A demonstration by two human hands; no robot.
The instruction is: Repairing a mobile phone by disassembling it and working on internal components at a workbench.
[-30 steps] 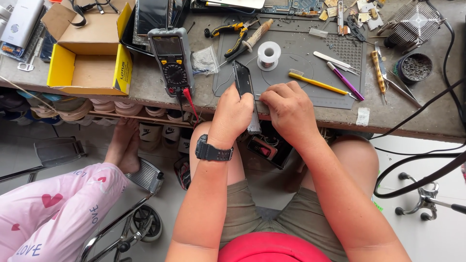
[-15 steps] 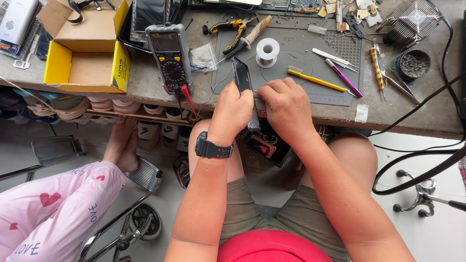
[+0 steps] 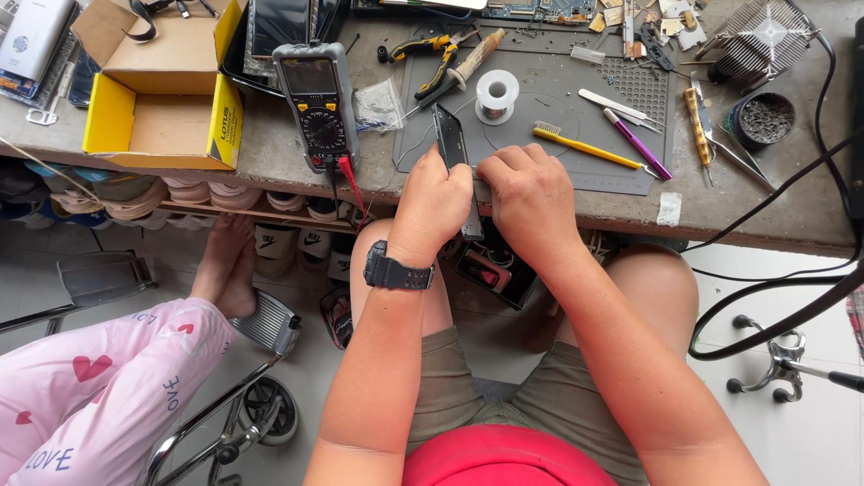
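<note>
Slim dark flat phone (image 3: 450,135) gripped on edge by left hand (image 3: 432,209) and right hand (image 3: 531,193), over near edge of grey rubber work mat (image 3: 549,166). Yellow-handled brush (image 3: 576,144) just right; open mat beyond.

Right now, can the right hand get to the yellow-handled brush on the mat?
Probably yes. The yellow-handled brush lies bare on the grey mat just beyond the right hand, nothing between them, but that hand first has to release the dark phone.

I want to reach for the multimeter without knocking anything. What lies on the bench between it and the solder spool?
In the head view, a small clear plastic bag lies between the multimeter and the solder spool, with pliers just above.
</note>
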